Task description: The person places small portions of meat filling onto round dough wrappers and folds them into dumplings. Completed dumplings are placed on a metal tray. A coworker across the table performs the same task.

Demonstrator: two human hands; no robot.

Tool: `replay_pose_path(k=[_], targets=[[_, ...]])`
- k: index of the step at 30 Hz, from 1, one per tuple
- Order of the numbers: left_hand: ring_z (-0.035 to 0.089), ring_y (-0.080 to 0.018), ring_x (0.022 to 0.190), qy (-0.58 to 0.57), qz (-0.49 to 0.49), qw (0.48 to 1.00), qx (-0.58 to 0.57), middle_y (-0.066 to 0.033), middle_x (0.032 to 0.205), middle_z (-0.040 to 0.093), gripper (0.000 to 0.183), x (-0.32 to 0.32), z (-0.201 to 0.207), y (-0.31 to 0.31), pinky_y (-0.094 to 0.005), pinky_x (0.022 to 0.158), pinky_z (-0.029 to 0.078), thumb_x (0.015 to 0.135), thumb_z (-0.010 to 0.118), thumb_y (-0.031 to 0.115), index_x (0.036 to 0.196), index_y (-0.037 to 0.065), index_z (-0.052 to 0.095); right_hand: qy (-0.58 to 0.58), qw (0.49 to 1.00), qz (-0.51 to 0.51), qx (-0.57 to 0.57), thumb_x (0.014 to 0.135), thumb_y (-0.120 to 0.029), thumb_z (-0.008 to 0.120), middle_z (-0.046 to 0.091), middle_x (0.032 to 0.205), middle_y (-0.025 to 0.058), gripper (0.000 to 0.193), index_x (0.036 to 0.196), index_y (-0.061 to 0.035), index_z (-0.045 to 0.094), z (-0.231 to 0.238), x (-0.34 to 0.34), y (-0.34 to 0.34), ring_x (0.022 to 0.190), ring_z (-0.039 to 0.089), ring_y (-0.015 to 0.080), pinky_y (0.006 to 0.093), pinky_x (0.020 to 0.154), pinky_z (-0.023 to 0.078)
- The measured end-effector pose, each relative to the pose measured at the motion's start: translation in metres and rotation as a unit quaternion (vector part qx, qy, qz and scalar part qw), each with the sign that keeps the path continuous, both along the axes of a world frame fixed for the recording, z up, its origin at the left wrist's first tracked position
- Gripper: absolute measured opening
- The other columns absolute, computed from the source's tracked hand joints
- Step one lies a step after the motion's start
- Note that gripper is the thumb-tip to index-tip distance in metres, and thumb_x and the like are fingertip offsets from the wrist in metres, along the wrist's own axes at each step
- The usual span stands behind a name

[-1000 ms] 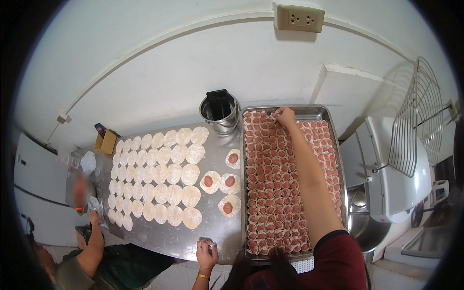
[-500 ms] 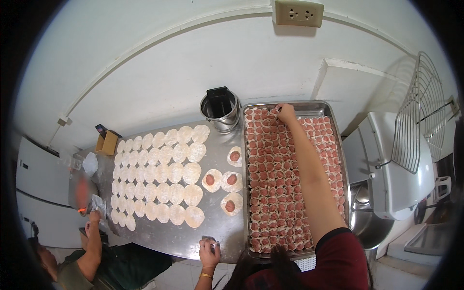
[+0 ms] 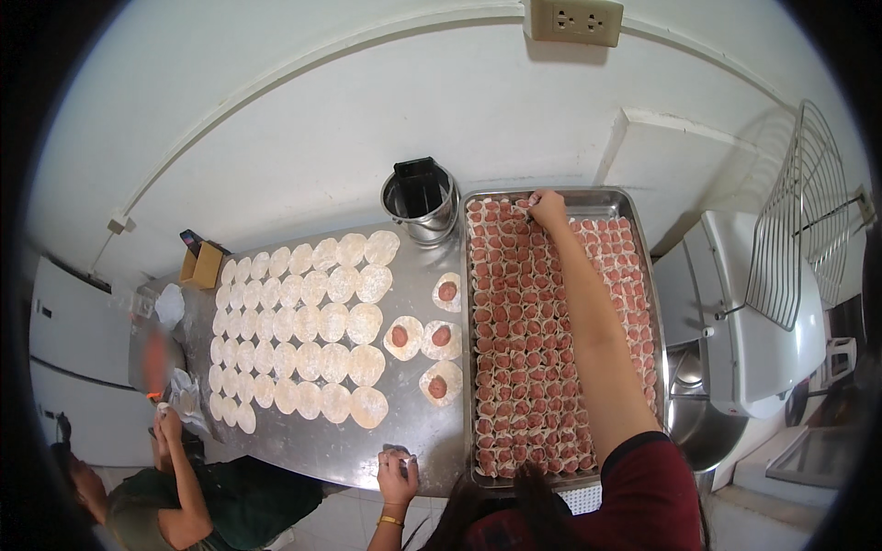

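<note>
My right hand [image 3: 548, 208] reaches over the far end of a large metal tray [image 3: 634, 207]. Its fingertips are pinched at an open-topped, meat-filled dumpling [image 3: 522, 206] in the farthest row. Tight rows of such dumplings fill most of the tray. At the table's near edge my left hand [image 3: 397, 476] has its fingers curled; something pale shows at the fingertips, too small to make out. Four-sided clusters aside, several single dough wrappers topped with meat filling [image 3: 441, 336] lie left of the tray.
Rows of floured round wrappers [image 3: 296, 325] cover the steel table [image 3: 412, 422]. Behind stands a metal pot [image 3: 432, 226] with a black object inside. A small cardboard box [image 3: 201, 264] sits far left. Another person [image 3: 175, 496] works there. A wire rack [image 3: 781, 230] leans by a white appliance [image 3: 735, 312].
My right hand stays at the tray's far end, its fingers slightly shifted. My left hand has hardly moved. The other person's hands have drawn closer together and toward the left.
</note>
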State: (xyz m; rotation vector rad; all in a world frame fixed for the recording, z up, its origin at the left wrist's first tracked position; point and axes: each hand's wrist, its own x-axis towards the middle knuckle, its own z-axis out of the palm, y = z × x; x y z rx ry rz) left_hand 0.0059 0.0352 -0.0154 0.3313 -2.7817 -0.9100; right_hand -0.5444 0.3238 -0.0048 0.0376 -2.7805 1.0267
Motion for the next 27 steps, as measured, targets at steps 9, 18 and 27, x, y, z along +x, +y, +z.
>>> replay_pose_path(k=[9, 18, 27], targets=[[0.052, -0.0307, 0.078, -0.008, 0.016, 1.0, 0.002, -0.0153, 0.087, 0.051, 0.014, 0.001, 0.001, 0.001, -0.0382, 0.065, 0.045, 0.078, 0.063, 0.008, 0.088, 0.006, 0.054, -0.01, 0.999, 0.03, -0.023, 0.072, -0.015, 0.064, 0.066, 0.088, 0.0216, 0.017, 0.084, -0.0059, 0.069, -0.008, -0.009, 0.002, 0.088, 0.063, 0.0393, 0.0445, 0.079, 0.05], [0.054, -0.032, 0.083, -0.016, 0.011, 1.0, 0.017, -0.0158, 0.093, 0.055, 0.017, 0.0, 0.003, 0.001, -0.0392, 0.068, 0.047, 0.075, 0.064, 0.009, 0.089, 0.007, 0.055, -0.076, 0.997, -0.019, 0.028, 0.074, -0.024, 0.069, 0.066, 0.091, 0.0221, 0.023, 0.088, -0.006, 0.071, 0.001, -0.011, -0.011, 0.091, 0.064, 0.0383, 0.0431, 0.08, 0.051], [0.053, -0.0322, 0.08, 0.01, 0.003, 1.0, -0.012, -0.0161, 0.091, 0.052, 0.017, 0.002, -0.002, -0.001, -0.0388, 0.066, 0.047, 0.074, 0.062, 0.008, 0.089, 0.006, 0.054, -0.146, 0.989, -0.03, 0.014, 0.075, -0.035, 0.071, 0.064, 0.101, 0.0238, 0.038, 0.094, -0.0018, 0.069, -0.007, -0.024, -0.014, 0.099, 0.061, 0.0385, 0.0423, 0.085, 0.049]])
